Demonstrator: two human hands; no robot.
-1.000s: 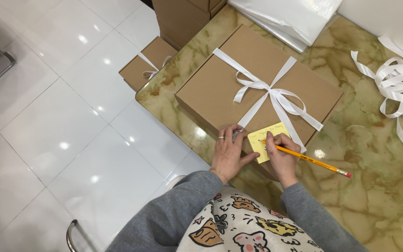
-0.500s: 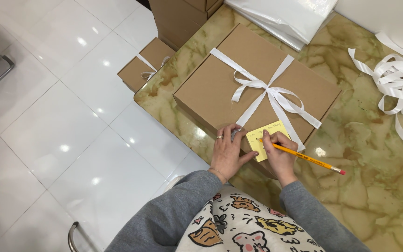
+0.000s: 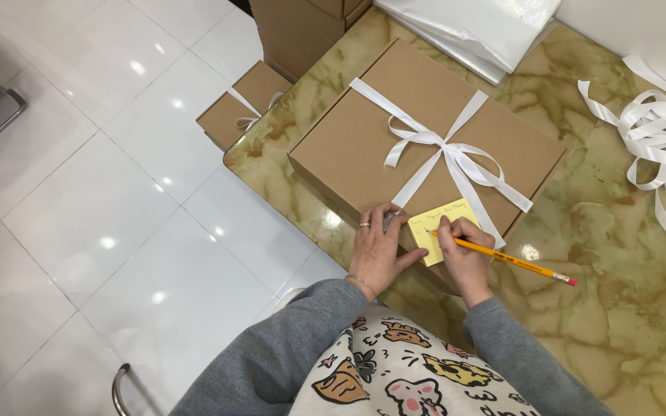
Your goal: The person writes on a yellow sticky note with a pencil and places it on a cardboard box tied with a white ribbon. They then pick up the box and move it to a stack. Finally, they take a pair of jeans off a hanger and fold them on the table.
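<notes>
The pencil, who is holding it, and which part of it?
The right hand holds the yellow pencil near its writing end, tip on the yellow sticky note. The left hand only presses on the brown box.

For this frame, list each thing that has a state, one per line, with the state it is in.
Large brown box: closed, tied with a white ribbon bow.
Yellow sticky note: stuck on the box, partly written on.
Pencil: held in right hand, tip on the note.
Left hand: flat on the box edge beside the note.
Small brown box: on the floor, closed and ribboned.
Loose ribbon: untied, heaped on the table.
</notes>
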